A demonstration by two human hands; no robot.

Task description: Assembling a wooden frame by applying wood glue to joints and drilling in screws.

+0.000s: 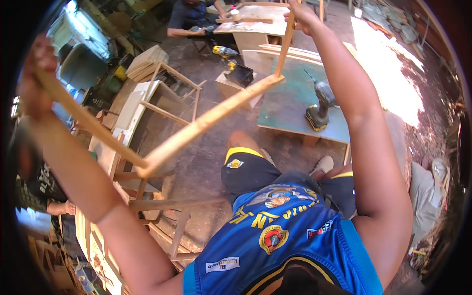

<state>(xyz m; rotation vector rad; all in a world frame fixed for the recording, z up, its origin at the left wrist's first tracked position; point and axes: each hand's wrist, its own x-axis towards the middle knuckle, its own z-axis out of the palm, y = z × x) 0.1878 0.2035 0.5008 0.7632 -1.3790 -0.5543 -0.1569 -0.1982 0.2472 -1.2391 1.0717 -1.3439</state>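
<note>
Raised in front of me is a U-shaped wooden frame (211, 123), a long pale bar with a leg joined at each end. At the far left, my left hand (39, 73) is closed round one leg; it is somewhat blurred. My right hand (304, 19), up at the top edge, grips the other leg with its fingers wrapped round it. The frame's bar slants from near left to far right, clear of the floor. The leg ends at both hands are partly hidden or cut off.
A cordless drill (319, 105) stands on a green-topped low table (282, 110) at right. Beyond it, a yellow drill (225, 51) sits near a small box. Wooden frames (172, 93) lie left. One person (194, 19) works at a far bench; another person's hand (61, 208) shows at left.
</note>
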